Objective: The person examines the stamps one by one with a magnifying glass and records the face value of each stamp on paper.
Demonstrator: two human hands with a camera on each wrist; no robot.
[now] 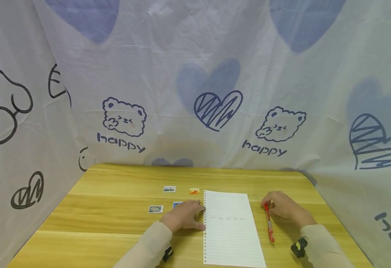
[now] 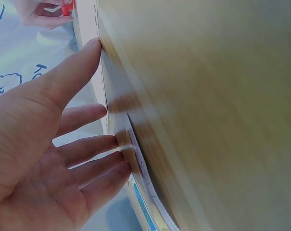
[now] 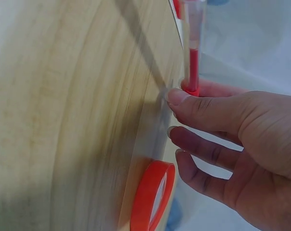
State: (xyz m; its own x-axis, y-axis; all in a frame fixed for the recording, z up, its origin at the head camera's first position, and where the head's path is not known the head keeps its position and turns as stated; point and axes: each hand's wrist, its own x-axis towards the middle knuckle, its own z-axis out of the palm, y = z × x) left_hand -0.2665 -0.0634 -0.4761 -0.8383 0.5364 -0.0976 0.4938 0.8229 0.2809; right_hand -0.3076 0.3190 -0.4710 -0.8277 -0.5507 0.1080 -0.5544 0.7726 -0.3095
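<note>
A lined sheet of paper (image 1: 230,238) with punched holes down its left edge lies on the table, a faint row of writing across it. My left hand (image 1: 186,216) rests at that holed edge, fingers and thumb spread and fairly straight, as the left wrist view also shows. To the right of the sheet, my right hand (image 1: 282,205) pinches one end of a red pen (image 1: 269,225) between thumb and index finger. Below those fingers in the right wrist view stands a red ring-shaped thing (image 3: 150,197), which I cannot make out in the head view.
Several small stamps lie left of the sheet: a green one (image 1: 156,209), a pale one (image 1: 169,189), an orange one (image 1: 194,191) and a blue one (image 1: 176,204) partly behind my left hand. A printed white cloth (image 1: 168,149) hangs around the wooden table (image 1: 91,208).
</note>
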